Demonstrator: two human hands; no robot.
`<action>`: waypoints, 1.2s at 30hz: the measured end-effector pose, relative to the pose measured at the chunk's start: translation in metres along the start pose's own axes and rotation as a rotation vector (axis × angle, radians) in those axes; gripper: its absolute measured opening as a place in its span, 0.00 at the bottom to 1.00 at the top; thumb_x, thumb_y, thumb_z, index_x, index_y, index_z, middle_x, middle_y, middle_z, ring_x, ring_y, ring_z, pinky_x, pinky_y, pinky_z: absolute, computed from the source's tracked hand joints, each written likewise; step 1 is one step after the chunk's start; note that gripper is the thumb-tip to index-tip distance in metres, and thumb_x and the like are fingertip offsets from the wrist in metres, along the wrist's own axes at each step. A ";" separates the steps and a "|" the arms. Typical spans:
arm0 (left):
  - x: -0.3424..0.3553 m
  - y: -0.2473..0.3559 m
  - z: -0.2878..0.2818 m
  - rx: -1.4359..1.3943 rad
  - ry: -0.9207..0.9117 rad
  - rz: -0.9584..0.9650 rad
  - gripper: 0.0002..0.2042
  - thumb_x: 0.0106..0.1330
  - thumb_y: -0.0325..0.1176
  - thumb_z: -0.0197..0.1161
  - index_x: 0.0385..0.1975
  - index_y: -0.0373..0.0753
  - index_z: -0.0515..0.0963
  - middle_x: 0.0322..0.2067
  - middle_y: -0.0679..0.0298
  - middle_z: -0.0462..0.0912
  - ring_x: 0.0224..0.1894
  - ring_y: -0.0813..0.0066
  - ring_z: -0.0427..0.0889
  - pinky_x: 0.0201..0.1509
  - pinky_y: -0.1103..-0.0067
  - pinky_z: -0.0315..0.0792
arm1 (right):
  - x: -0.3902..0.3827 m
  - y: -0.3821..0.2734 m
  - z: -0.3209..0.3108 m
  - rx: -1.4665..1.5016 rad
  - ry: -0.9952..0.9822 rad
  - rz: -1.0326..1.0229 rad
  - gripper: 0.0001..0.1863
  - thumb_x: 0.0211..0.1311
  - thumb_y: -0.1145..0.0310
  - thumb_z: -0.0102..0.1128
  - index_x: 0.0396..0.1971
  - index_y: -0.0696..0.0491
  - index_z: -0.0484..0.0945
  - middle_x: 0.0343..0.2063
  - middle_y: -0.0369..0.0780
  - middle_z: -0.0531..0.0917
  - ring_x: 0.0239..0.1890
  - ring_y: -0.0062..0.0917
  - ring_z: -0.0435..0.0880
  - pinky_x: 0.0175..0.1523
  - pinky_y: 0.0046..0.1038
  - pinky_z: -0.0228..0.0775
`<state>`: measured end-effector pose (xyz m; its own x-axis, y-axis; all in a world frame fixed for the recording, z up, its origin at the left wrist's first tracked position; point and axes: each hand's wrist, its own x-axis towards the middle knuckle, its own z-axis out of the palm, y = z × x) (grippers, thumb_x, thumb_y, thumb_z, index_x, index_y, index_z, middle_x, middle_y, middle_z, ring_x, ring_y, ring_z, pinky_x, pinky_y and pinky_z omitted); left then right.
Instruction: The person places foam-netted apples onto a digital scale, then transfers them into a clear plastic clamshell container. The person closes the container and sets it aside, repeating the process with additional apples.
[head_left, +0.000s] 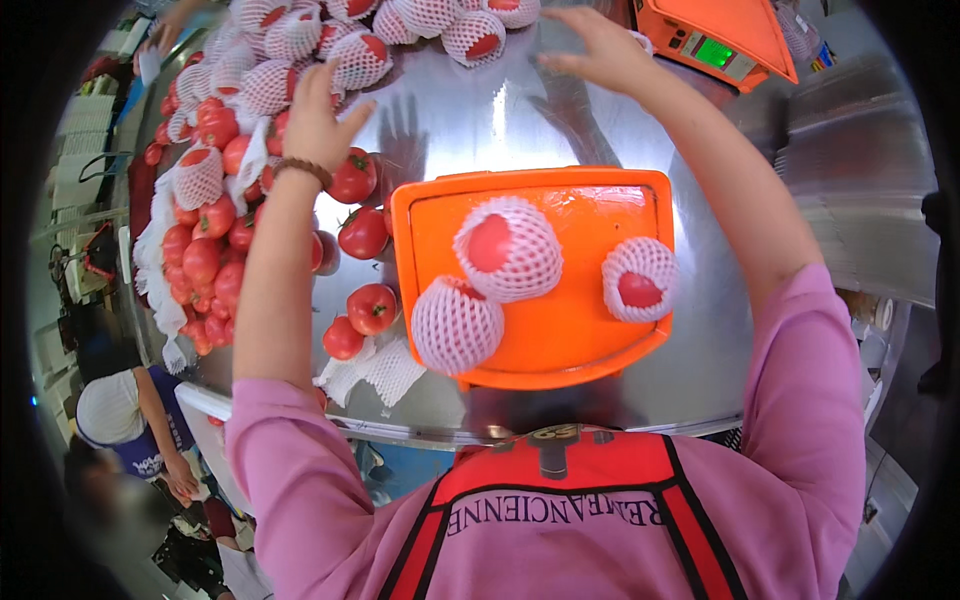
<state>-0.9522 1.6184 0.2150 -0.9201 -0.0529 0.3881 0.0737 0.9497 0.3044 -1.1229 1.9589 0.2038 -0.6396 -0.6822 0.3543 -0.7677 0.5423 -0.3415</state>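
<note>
My left hand (322, 122) is open, thumb spread, over the edge of a pile of tomatoes wrapped in white foam nets (357, 60). It holds nothing that I can see. Farther right, my right hand (603, 52) reaches over the metal table with fingers stretched out, just right of more netted tomatoes (473, 38). Between my forearms stands an orange tray (555, 355). On it lie three foam-netted tomatoes: one at the upper middle (508, 248), one at the lower left edge (457, 325) and one at the right edge (640, 280).
Bare red tomatoes (201, 260) are heaped at the left, with several loose ones (372, 308) beside the tray. Empty foam nets (385, 372) lie near the table's front edge. An orange scale (720, 35) with a lit green display stands far right. Another person (135, 410) is at lower left.
</note>
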 end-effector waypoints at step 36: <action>-0.087 0.141 -0.070 -0.294 -0.141 0.070 0.37 0.41 0.33 0.76 0.53 0.34 0.64 0.47 0.52 0.71 0.51 0.56 0.73 0.59 0.68 0.66 | -0.106 -0.101 -0.089 0.815 -0.623 0.446 0.27 0.64 0.49 0.55 0.52 0.56 0.73 0.43 0.36 0.81 0.45 0.22 0.78 0.50 0.27 0.70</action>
<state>-0.8349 1.7355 0.2850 -0.9516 0.0726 0.2986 0.2277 0.8189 0.5267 -0.9811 2.0199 0.2786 -0.5432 -0.7575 -0.3622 -0.0729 0.4723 -0.8784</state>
